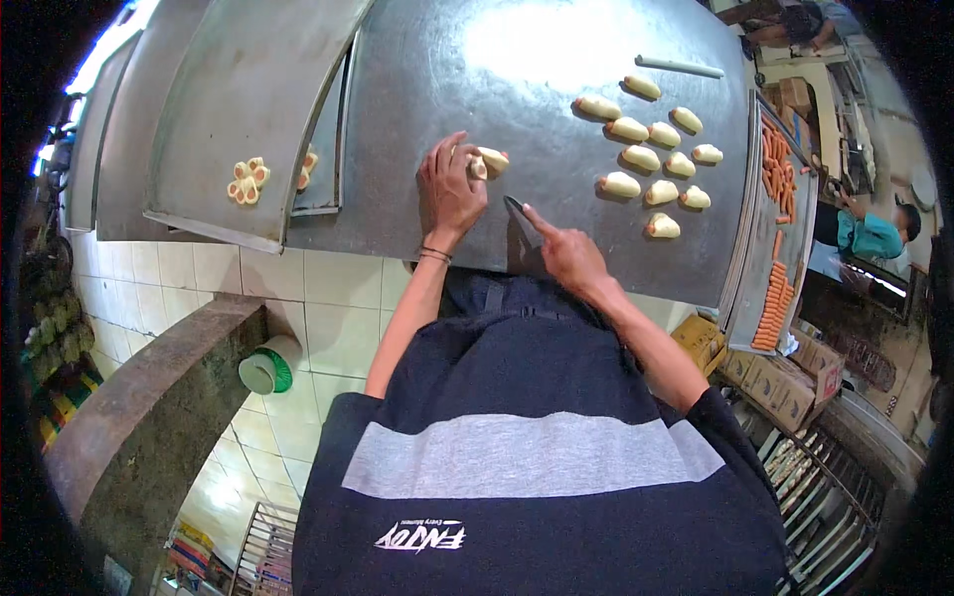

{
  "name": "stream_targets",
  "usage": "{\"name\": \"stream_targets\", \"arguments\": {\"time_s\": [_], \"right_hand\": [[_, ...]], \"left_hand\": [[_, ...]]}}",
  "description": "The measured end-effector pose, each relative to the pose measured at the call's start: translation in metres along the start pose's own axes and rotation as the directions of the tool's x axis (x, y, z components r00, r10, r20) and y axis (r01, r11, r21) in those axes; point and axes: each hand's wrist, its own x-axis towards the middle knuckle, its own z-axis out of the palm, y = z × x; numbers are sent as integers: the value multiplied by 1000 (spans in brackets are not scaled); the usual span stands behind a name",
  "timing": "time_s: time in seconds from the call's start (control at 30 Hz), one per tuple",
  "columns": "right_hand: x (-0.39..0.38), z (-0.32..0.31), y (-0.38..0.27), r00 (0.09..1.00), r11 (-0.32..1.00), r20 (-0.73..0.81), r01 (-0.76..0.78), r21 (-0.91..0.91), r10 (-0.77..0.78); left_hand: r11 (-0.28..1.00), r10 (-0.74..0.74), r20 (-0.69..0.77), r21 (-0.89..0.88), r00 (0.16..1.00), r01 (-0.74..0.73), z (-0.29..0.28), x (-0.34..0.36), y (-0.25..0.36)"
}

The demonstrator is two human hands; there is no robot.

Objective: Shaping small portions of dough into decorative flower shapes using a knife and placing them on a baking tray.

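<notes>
Dk shirt nearest cam, L hand half-curled on pt-hidden dough roll, R hand wrapped tight round mostly hidden knife.

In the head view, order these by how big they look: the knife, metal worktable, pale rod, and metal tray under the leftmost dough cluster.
1. Metal worktable
2. Metal tray
3. Pale rod
4. Knife, partly hidden, so its full size is unsure

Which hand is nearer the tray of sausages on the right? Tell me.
Right. The right hand, with a knife, is left of the tray of sausages; the left hand is farther left, at a dough roll.
</notes>
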Motion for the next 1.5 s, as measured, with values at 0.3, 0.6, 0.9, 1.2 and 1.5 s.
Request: {"name": "stream_targets", "arguments": {"time_s": [0.3,0.6,0.9,1.2,1.5], "right_hand": [[60,-19,-22,990,995,-105,83,-58,-89],[81,12,-14,981,990,-144,116,-76,-126],[-3,8,9,999,991,-38,5,134,0],[48,-5,-57,993,930,-98,102,353,-72],[81,42,-66,987,993,-158,59,106,-42]], "left_hand": [[997,-73,-68,17,995,74,-2,4,5],[997,-6,-106,75,994,14,6,11,-3],[982,137,213,-156,968,-105,-51,31,-32],[970,-22,243,-229,970,80,-54,-12,-23],[937,-53,145,-336,988,99,-47,1,-33]]}}
